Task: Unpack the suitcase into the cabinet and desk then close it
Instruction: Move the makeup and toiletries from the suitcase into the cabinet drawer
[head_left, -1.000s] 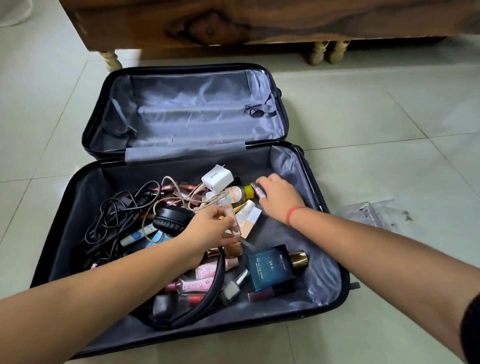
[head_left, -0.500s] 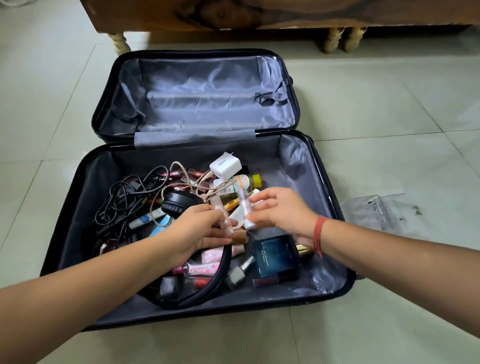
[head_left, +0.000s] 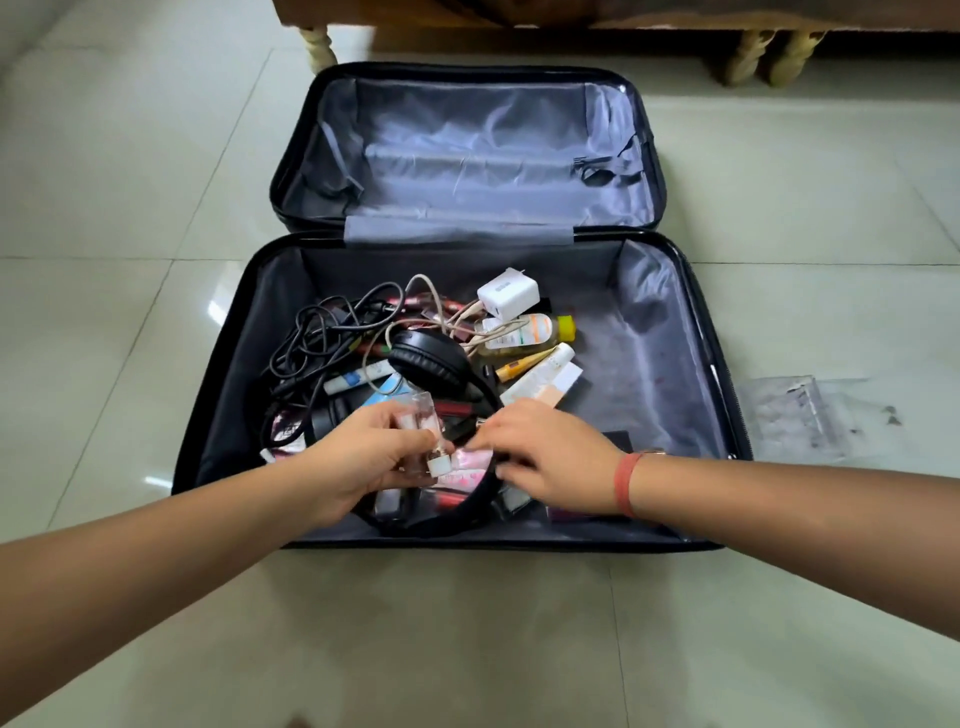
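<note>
The black suitcase (head_left: 218, 395) lies open on the floor, its lid half (head_left: 483, 156) bare. The near half holds black headphones (head_left: 431, 358), tangled cables (head_left: 322, 332), a white charger (head_left: 508, 300), a yellow-capped bottle (head_left: 524, 332), tubes (head_left: 545, 374) and small cosmetics. My left hand (head_left: 363, 462) grips several small clear vials (head_left: 421, 421) over the pile. My right hand (head_left: 550, 457), with a red wristband, reaches down among the pink cosmetics (head_left: 467, 462) close to the left hand, fingers bent; what they touch is hidden.
A wooden piece of furniture on turned legs (head_left: 317, 47) stands just behind the suitcase. A clear plastic pouch (head_left: 795, 415) lies on the tiles to the right of the case. Glossy tiled floor (head_left: 130, 156) surrounds everything.
My right hand came back from the far bottles toward the left hand, passed a vial over, and now dips into the near cosmetics. The view has pulled back.
</note>
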